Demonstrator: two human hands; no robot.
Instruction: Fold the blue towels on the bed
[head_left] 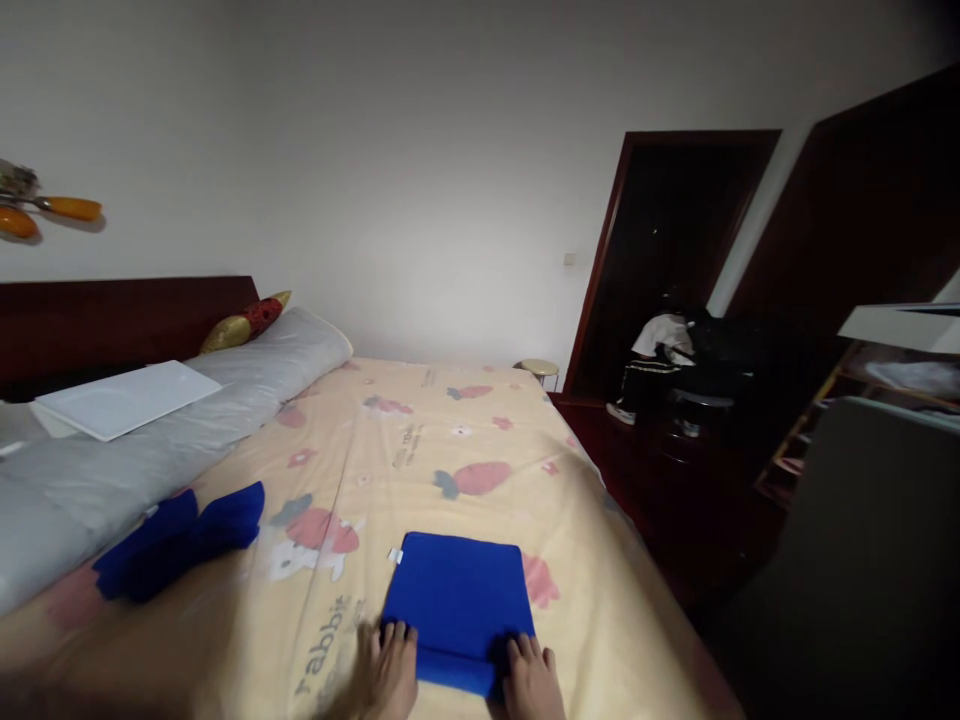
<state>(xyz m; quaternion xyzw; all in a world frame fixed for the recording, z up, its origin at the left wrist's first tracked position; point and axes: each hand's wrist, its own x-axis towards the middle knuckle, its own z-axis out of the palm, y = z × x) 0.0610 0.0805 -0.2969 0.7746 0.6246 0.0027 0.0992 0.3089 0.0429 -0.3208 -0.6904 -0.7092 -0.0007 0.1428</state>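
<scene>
A blue cloth (465,590) lies flat on the bed, roughly square, with a white tag at its upper left corner and a folded strip along its near edge. My left hand (394,668) is at the cloth's near left corner, fingers curled onto its edge. At the near right corner, my right hand (532,678) has its fingers bent over the edge, in shadow. Both hands seem to grip the cloth's near edge, thumbs mostly hidden. A second blue cloth (180,540) lies crumpled on the bed to the left.
The bed's printed sheet (405,420) stretches away. Along the left side is a grey covered roll (300,350) with a white board (127,398) on it. A round stool (540,368) stands beyond the bed; a dark panel (847,540) rises at the right. A person (664,345) sits near the doorway.
</scene>
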